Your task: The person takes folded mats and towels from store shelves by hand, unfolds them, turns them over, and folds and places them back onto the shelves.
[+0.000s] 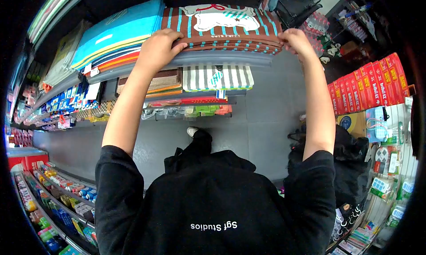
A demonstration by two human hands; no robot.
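Note:
A stack of brown towels (266, 28) with blue stripes and a white puppy figure lies folded on the top shelf. My left hand (164, 48) rests at its front left corner, beside the blue towels (120, 28); thumb and index finger are apart on the brown cloth. At the front right corner, my right hand (295, 41) has its fingertips closed on the edge of the brown towels. The stack's front edge shows several folded layers between my hands.
Below are a grey-and-white striped towel (235, 77) and brown towels (164, 81) on a lower shelf. Red boxes (368, 86) stand at the right, near a black bag (350, 144). Drink shelves (66, 197) curve along the lower left. Grey floor (262, 135) lies beneath my arms.

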